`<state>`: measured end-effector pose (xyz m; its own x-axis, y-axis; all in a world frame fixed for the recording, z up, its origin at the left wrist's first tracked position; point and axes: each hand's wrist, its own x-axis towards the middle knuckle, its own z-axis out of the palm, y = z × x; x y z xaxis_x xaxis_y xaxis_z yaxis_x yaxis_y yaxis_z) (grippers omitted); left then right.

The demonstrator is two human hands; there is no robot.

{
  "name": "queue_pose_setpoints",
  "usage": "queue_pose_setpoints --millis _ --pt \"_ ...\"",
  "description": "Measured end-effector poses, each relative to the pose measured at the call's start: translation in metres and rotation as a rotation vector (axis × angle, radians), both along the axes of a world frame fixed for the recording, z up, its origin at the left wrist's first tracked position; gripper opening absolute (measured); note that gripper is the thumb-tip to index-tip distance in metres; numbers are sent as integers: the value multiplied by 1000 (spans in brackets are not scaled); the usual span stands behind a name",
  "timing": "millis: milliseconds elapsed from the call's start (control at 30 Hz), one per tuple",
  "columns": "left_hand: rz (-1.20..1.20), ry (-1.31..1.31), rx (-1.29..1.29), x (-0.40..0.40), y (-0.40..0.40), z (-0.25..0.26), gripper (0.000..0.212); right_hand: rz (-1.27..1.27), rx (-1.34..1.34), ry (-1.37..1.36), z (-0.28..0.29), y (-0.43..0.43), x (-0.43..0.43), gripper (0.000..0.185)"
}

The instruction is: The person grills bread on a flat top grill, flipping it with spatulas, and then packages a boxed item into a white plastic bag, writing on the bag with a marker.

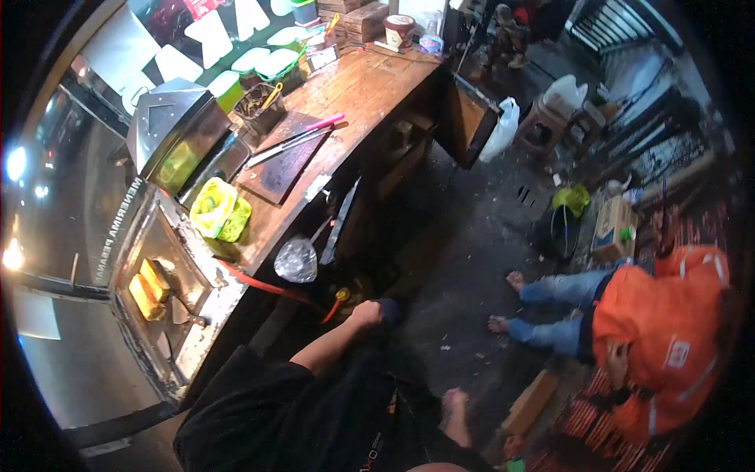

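Note:
My left hand [368, 313] is low beside the counter's front edge, fingers curled, touching or near something dark; whether it grips this is unclear. My right hand is out of view; some skin shows at the bottom edge. To the left, two browned blocks of bread [148, 289] lie on a metal griddle [189, 283]. A metal spatula [180, 312] and a scraper [164, 347] rest by them. A yellow-green plastic basket [221, 209] stands on the wooden counter [377, 82]. Tongs [289, 146] and a pink-handled tool [324, 122] lie across a dark board [283, 162].
A clear plastic-wrapped round thing [296, 260] hangs below the counter beside a red hose [265, 286]. On the right, a person in an orange jacket [660, 336] sits near a cardboard box [613, 227]. Plastic stools [540, 127] and a white bag [501, 130] stand farther back.

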<state>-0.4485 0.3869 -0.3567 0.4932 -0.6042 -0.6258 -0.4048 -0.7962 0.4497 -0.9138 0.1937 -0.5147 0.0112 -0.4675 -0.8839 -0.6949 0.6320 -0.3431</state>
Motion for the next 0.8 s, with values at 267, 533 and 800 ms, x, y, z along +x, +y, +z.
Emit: queue_pose_setpoints --millis 267,533,800 --pt "162 154 -401 79 -95 2 19 202 116 -206 63 -30 195 25" --pt "703 -22 -1012 307 -198 151 12 382 67 -296 122 -215 370 13" --pt "981 -971 -650 571 -188 148 51 506 -233 -550 228 -319 664 26"
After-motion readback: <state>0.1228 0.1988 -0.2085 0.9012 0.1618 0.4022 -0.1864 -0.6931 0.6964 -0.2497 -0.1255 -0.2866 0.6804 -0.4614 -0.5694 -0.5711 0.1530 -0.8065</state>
